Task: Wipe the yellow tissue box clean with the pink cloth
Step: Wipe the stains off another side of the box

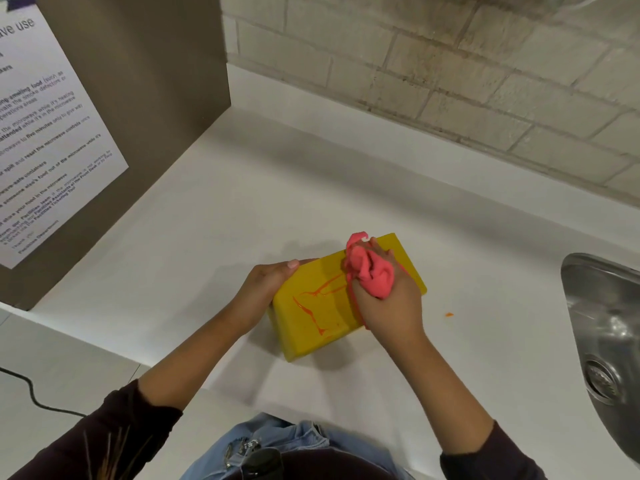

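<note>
Yellow tissue box [318, 313], pink cloth [370, 271] covering far end

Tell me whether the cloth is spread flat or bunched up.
Bunched up. The cloth is a crumpled wad gripped in the right hand, pressed on the box top, not laid open.

Head view, steeply down, close

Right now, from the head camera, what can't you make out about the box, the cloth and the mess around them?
- Yellow tissue box: the far right part of its top is covered by the pink cloth and right hand, so any streaks there are hidden.
- Its left edge sits under the left hand.
- Orange speck on the counter: too small to identify.
- Sink: cut off by the right frame edge.
- Poster: cropped left, partly unreadable.
</note>
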`<state>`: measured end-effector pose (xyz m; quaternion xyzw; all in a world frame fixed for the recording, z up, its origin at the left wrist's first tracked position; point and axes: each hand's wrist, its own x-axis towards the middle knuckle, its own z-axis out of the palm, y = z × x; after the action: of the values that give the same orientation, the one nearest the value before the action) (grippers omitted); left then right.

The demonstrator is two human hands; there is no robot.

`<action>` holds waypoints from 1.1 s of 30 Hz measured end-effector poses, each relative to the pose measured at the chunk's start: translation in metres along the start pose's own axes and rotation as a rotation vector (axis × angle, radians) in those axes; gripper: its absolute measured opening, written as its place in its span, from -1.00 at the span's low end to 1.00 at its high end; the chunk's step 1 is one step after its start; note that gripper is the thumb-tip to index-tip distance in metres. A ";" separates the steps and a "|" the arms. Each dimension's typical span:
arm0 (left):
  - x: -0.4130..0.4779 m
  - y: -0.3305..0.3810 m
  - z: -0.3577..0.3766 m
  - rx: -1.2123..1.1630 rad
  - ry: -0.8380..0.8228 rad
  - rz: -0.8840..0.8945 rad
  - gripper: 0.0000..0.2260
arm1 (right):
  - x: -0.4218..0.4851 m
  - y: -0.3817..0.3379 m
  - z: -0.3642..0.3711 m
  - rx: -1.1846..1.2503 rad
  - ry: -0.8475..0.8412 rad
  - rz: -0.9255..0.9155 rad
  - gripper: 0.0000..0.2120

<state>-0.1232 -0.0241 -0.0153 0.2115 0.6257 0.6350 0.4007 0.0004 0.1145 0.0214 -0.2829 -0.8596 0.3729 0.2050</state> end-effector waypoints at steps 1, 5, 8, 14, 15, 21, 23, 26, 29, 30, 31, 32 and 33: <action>0.000 0.000 0.000 0.000 0.000 0.005 -0.73 | -0.001 0.002 -0.001 -0.006 -0.053 -0.068 -0.52; 0.000 -0.001 -0.002 0.010 -0.012 0.008 -0.79 | -0.002 0.020 -0.022 -0.020 -0.302 -0.361 -0.60; 0.002 -0.001 -0.004 0.010 -0.011 -0.018 -0.74 | -0.001 0.026 -0.034 0.168 -0.285 -0.170 -0.62; 0.006 -0.003 -0.003 0.028 0.007 -0.035 -0.74 | -0.003 0.002 0.000 -0.063 -0.034 -0.209 -0.61; 0.006 -0.004 -0.003 0.034 0.013 -0.034 -0.74 | -0.004 0.003 0.000 -0.124 -0.090 -0.278 -0.62; 0.003 -0.003 -0.004 0.027 -0.018 -0.002 -0.73 | -0.004 0.016 -0.028 0.052 -0.344 -0.299 -0.67; 0.002 -0.003 -0.005 0.014 -0.027 0.003 -0.73 | -0.004 0.014 -0.024 0.218 -0.180 -0.109 -0.67; 0.002 -0.003 -0.003 0.005 -0.022 -0.010 -0.74 | -0.001 0.001 -0.003 0.091 0.052 0.072 -0.57; 0.003 -0.005 -0.002 -0.002 -0.014 -0.001 -0.73 | -0.001 -0.006 0.007 -0.110 -0.034 -0.210 -0.60; 0.003 -0.005 -0.001 -0.004 -0.007 0.001 -0.73 | -0.002 -0.005 0.007 -0.141 -0.114 -0.283 -0.61; 0.003 -0.005 -0.001 -0.008 0.001 0.001 -0.72 | -0.003 -0.002 0.005 -0.151 -0.199 -0.333 -0.60; 0.003 -0.005 -0.001 -0.013 0.004 0.003 -0.72 | -0.004 0.002 0.001 -0.151 -0.275 -0.370 -0.61; 0.003 -0.005 -0.001 -0.016 0.001 0.006 -0.72 | -0.004 0.007 -0.004 -0.136 -0.336 -0.390 -0.62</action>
<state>-0.1248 -0.0231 -0.0212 0.2101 0.6201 0.6413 0.4001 0.0082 0.1183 0.0182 -0.0590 -0.9430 0.3093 0.1079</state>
